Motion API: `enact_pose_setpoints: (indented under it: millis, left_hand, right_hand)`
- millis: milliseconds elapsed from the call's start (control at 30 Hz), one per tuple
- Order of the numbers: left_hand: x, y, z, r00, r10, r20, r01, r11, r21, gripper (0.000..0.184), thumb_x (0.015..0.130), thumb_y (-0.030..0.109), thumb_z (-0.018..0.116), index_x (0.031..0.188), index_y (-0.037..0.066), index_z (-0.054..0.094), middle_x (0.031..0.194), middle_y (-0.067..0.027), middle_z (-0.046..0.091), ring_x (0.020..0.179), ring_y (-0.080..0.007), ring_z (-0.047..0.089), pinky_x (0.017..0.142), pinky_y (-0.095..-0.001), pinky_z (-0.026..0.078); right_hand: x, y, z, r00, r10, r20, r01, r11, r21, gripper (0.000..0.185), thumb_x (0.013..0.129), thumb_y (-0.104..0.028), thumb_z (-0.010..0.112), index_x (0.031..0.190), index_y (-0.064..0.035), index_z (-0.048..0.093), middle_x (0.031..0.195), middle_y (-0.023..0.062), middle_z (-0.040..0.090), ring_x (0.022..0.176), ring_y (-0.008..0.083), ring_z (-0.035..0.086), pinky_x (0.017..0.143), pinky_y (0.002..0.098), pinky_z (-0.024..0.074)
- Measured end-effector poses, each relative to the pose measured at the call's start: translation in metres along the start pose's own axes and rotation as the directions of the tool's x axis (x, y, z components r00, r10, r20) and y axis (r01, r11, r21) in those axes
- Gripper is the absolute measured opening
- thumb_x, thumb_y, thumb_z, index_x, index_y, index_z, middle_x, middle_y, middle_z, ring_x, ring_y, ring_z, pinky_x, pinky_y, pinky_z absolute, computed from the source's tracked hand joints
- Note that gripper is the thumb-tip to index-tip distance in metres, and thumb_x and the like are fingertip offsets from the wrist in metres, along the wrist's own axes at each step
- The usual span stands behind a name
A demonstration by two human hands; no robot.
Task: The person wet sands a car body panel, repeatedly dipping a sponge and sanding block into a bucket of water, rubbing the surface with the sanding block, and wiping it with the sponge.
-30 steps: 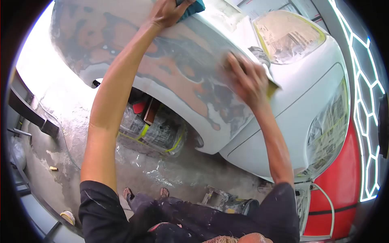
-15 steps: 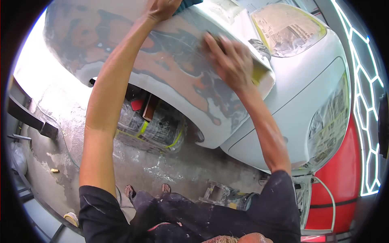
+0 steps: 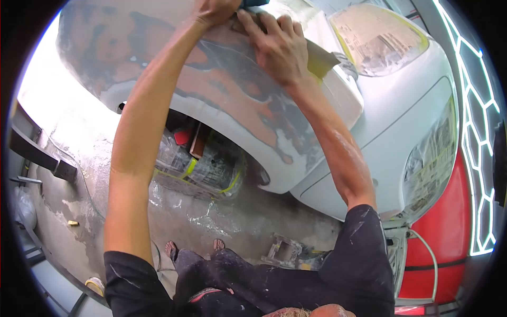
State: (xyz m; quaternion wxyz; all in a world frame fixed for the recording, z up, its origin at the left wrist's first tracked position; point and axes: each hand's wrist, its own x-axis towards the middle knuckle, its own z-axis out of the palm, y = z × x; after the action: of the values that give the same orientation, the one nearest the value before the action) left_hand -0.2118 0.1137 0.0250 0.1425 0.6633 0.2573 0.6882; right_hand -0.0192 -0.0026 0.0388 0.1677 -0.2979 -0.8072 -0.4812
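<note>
Patchy car panel, illegible newsprint, right hand curled over yellowish sheet, left hand seemingly gripping blue item

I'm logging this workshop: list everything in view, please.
Car fender: one, patchy grey, white and brown, upper centre
Sheet: one, olive, upper centre
Teal item: one, teal, top edge
Door: one, whitish, right of fender
Masked windows: two, beige and grey, right
Wrapped bundle: one, grey and yellow, beneath fender
Panel: one, red, lower right
Light grid: one, white, right edge
Plastic bag: one, whitish, left edge
Scrap: one, yellow, on floor
Grey clutter: uncountable, lower centre
Left hand: one, bare, top edge
Right hand: one, bare, on sheet
Sleeves: two, black, below
Trousers: one pair, dark, bottom
Feet: two, lower centre
</note>
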Motion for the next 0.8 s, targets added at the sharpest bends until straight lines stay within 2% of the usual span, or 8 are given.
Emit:
enact_pose_setpoints:
  millis: [133, 200, 367, 500, 533, 633, 733, 800]
  left_hand:
    - [-0.006, 0.009, 0.004, 0.999, -0.011, -0.034, 0.010, 1.000, -0.023, 0.059, 0.104, 0.057, 0.054, 0.096, 0.001, 0.071, 0.089, -0.0233, 0.072, 0.086, -0.0400, 0.072, 0.076, -0.0475, 0.053]
    - [-0.002, 0.001, 0.006, 0.999, 0.015, -0.033, -0.013, 0.998, 0.057, 0.059, 0.103, 0.058, 0.054, 0.097, 0.001, 0.071, 0.091, -0.0247, 0.073, 0.089, -0.0428, 0.071, 0.078, -0.0488, 0.053]
    - [0.000, -0.011, 0.003, 0.999, 0.031, -0.020, -0.028, 0.992, 0.124, 0.060, 0.102, 0.058, 0.055, 0.097, 0.001, 0.072, 0.091, -0.0272, 0.071, 0.090, -0.0460, 0.070, 0.078, -0.0506, 0.053]
    - [-0.001, 0.003, 0.003, 1.000, 0.002, -0.031, -0.003, 0.999, -0.040, 0.057, 0.103, 0.055, 0.055, 0.094, 0.001, 0.071, 0.082, -0.0248, 0.070, 0.080, -0.0408, 0.070, 0.073, -0.0485, 0.052]
    - [-0.001, -0.002, 0.003, 0.999, -0.027, -0.019, 0.027, 0.999, 0.016, 0.056, 0.104, 0.055, 0.055, 0.095, 0.002, 0.071, 0.082, -0.0231, 0.071, 0.077, -0.0394, 0.070, 0.072, -0.0469, 0.053]
    - [-0.005, 0.001, 0.007, 0.999, -0.037, -0.014, 0.036, 0.999, -0.038, 0.058, 0.103, 0.056, 0.054, 0.096, 0.001, 0.072, 0.083, -0.0224, 0.072, 0.079, -0.0399, 0.070, 0.074, -0.0464, 0.054]
    - [-0.003, -0.011, 0.009, 0.998, 0.001, -0.057, 0.005, 0.995, 0.095, 0.062, 0.101, 0.061, 0.055, 0.099, 0.001, 0.072, 0.092, -0.0238, 0.074, 0.090, -0.0434, 0.071, 0.080, -0.0489, 0.054]
    - [0.000, -0.010, 0.010, 0.999, 0.020, -0.048, -0.015, 0.995, 0.102, 0.059, 0.101, 0.059, 0.056, 0.101, 0.002, 0.072, 0.097, -0.0243, 0.073, 0.095, -0.0450, 0.070, 0.083, -0.0503, 0.053]
  right_hand:
    - [-0.129, 0.017, -0.073, 0.990, 0.054, 0.132, -0.061, 0.997, 0.047, 0.054, 0.088, -0.019, 0.074, 0.141, -0.0176, 0.068, 0.126, 0.0056, 0.066, 0.099, 0.0250, 0.060, 0.092, 0.0393, 0.0485]
    - [-0.178, 0.029, -0.099, 0.982, 0.023, 0.187, -0.023, 1.000, 0.000, 0.056, 0.085, -0.022, 0.075, 0.141, -0.0202, 0.069, 0.122, 0.0047, 0.065, 0.104, 0.0205, 0.059, 0.092, 0.0375, 0.0479]
    - [-0.081, 0.014, -0.048, 0.992, 0.007, 0.124, 0.003, 0.997, -0.079, 0.057, 0.085, -0.021, 0.075, 0.142, -0.0190, 0.066, 0.113, 0.0038, 0.064, 0.094, 0.0202, 0.058, 0.084, 0.0375, 0.0474]
    - [-0.003, 0.006, -0.010, 1.000, -0.003, 0.029, 0.004, 1.000, -0.031, 0.053, 0.088, -0.021, 0.073, 0.140, -0.0187, 0.063, 0.110, 0.0002, 0.064, 0.096, 0.0195, 0.059, 0.085, 0.0374, 0.0467]
    - [0.000, 0.007, -0.008, 1.000, -0.005, -0.004, 0.005, 1.000, -0.011, 0.051, 0.089, -0.021, 0.073, 0.139, -0.0185, 0.064, 0.110, -0.0004, 0.064, 0.096, 0.0192, 0.059, 0.085, 0.0373, 0.0466]
    - [-0.053, 0.012, -0.034, 0.999, -0.004, 0.048, 0.002, 0.999, 0.040, 0.056, 0.089, -0.022, 0.073, 0.144, -0.0219, 0.063, 0.111, -0.0001, 0.064, 0.098, 0.0197, 0.059, 0.088, 0.0369, 0.0465]
    - [-0.160, 0.021, -0.088, 0.990, 0.048, 0.131, -0.045, 0.999, -0.021, 0.057, 0.088, -0.020, 0.073, 0.145, -0.0232, 0.065, 0.115, 0.0013, 0.065, 0.096, 0.0194, 0.057, 0.089, 0.0362, 0.0460]
    - [-0.175, 0.026, -0.103, 0.983, 0.018, 0.185, -0.013, 1.000, -0.025, 0.053, 0.088, -0.021, 0.074, 0.141, -0.0201, 0.068, 0.116, 0.0012, 0.065, 0.096, 0.0180, 0.057, 0.088, 0.0359, 0.0457]
